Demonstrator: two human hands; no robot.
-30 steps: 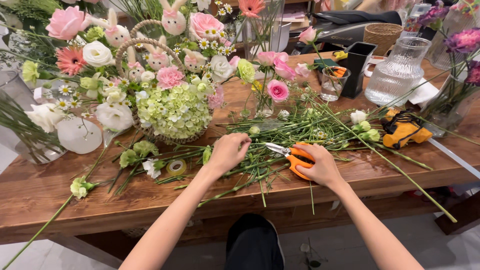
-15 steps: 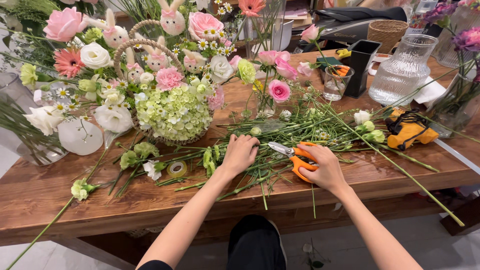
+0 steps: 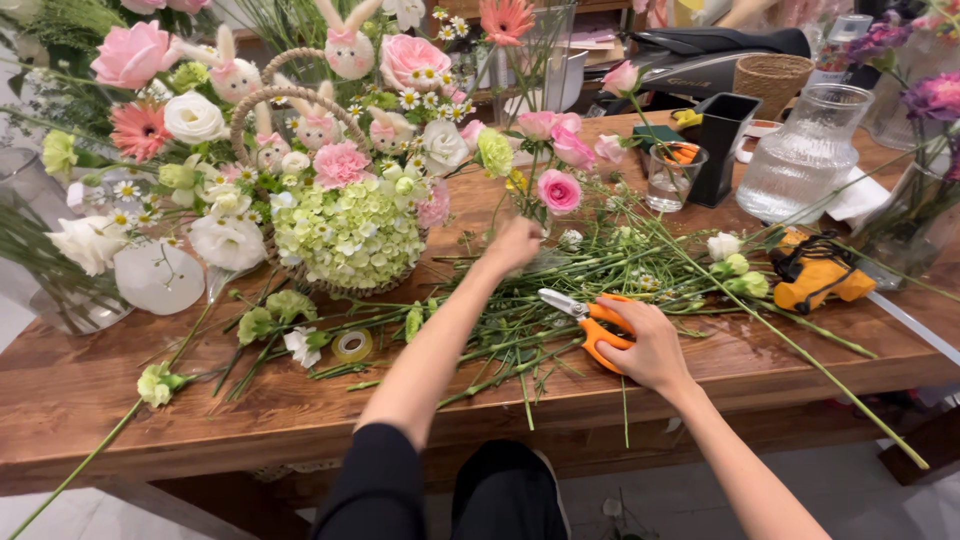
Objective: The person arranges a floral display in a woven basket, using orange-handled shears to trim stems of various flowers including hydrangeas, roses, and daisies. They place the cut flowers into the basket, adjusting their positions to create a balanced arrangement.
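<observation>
While cut stems lie scattered over it, the long wooden table [image 3: 120,400] spans the whole scene from left to right. On its far left stands the biggest thing on it, a wicker basket arrangement [image 3: 330,210] packed with pink roses, white blooms, a pale green hydrangea and small bunny figures. At the far right a clear glass jug [image 3: 808,160] stands beside a black square container [image 3: 722,140], with a small drinking glass [image 3: 670,178] just to the left of that. Near the right edge lies a yellow tool with a black cord [image 3: 818,275].

Across the middle of the table spreads a loose heap of green stems [image 3: 620,260], some carrying small white and green buds. The left hand [image 3: 512,245] reaches far over this heap, fingers curled down around the stems below a pink rose [image 3: 558,190]; whether it has a firm grasp on one stem cannot be told. The right hand [image 3: 650,345] rests nearer, closed over the orange handles of a pair of scissors [image 3: 585,315], whose metal blades point left and lie on the stems. A roll of clear tape [image 3: 352,345] sits on the wood to the left of both arms, near a loose white flower [image 3: 300,345].
</observation>
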